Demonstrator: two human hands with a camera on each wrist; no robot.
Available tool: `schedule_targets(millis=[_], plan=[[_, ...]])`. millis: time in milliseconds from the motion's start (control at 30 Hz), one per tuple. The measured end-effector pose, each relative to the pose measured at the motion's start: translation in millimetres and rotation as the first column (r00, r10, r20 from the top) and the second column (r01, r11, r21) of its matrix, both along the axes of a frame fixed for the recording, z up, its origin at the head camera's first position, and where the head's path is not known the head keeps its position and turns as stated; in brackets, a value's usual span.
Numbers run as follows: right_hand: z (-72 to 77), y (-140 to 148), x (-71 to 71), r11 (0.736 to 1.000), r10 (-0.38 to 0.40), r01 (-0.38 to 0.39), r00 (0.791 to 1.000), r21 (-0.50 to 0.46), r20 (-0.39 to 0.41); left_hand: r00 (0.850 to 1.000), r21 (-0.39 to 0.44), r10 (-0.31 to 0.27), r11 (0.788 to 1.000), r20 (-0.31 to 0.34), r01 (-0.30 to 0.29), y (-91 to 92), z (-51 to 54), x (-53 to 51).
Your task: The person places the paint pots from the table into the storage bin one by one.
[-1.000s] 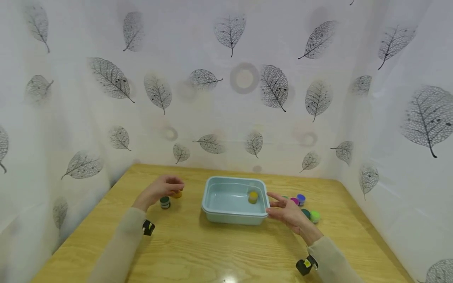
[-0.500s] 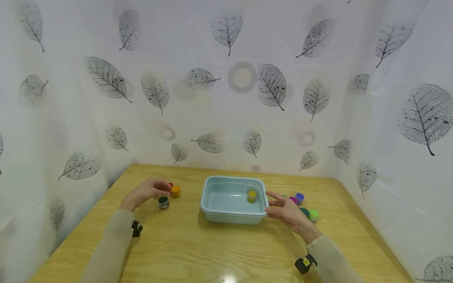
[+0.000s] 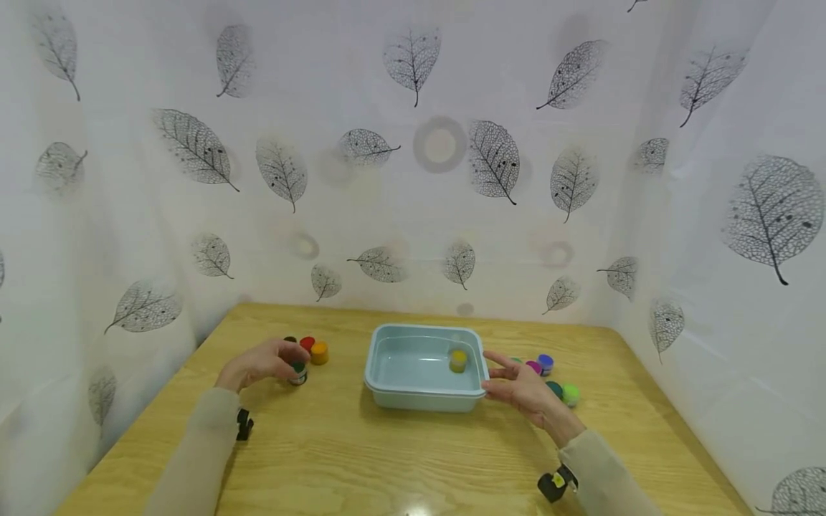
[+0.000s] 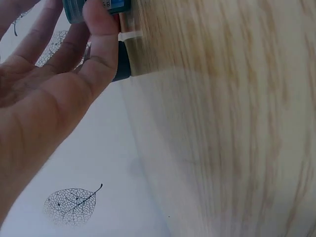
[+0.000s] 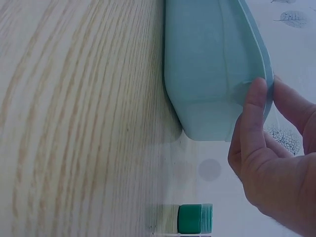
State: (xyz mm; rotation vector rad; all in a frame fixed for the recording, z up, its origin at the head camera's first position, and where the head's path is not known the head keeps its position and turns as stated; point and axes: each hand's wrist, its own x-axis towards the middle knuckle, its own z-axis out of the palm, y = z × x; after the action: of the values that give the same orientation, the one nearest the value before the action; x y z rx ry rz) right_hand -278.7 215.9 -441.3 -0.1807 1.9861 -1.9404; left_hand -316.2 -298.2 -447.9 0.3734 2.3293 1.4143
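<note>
My left hand (image 3: 263, 362) grips a dark green-lidded jar (image 3: 297, 373) on the left of the table; in the left wrist view the thumb lies against that jar (image 4: 75, 11). Just behind the jar stand an orange jar (image 3: 319, 352), a red one (image 3: 307, 345) and a dark-lidded one (image 3: 290, 340), partly covered by the hand. The pale blue tray (image 3: 422, 401) sits mid-table with a yellow jar (image 3: 458, 361) inside, toward its right end. With spread, fairly straight fingers, my right hand (image 3: 532, 398) touches the tray's right rim, as the right wrist view also shows at the rim (image 5: 256, 37).
Right of the tray, partly behind the right hand, stand several jars: blue-violet (image 3: 545, 365), magenta (image 3: 534, 367), dark teal (image 3: 554, 389) and light green (image 3: 571, 395). A leaf-patterned curtain (image 3: 361, 215) surrounds the far edge and sides of the wooden table (image 3: 387, 466).
My left hand has moved from the orange jar left and toward me, onto the dark green jar. The red and dark-lidded jars have come into view. My right hand stays at the tray.
</note>
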Motion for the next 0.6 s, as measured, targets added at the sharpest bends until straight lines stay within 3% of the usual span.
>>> schedule_targets(millis=[333, 600], plan=[[-1.8, -0.5, 0.5, 1.000, -0.001, 0.001, 1.000, 0.000, 0.011, 0.998, -0.035, 0.024, 0.999, 0.053, -0.023, -4.7, -7.2, -1.9], [-3.6, 1.0, -0.4, 1.000, -0.001, 0.001, 1.000, -0.014, 0.012, 0.999, -0.034, -0.025, 0.999, 0.024, 0.026, -7.0, -12.0, -9.3]])
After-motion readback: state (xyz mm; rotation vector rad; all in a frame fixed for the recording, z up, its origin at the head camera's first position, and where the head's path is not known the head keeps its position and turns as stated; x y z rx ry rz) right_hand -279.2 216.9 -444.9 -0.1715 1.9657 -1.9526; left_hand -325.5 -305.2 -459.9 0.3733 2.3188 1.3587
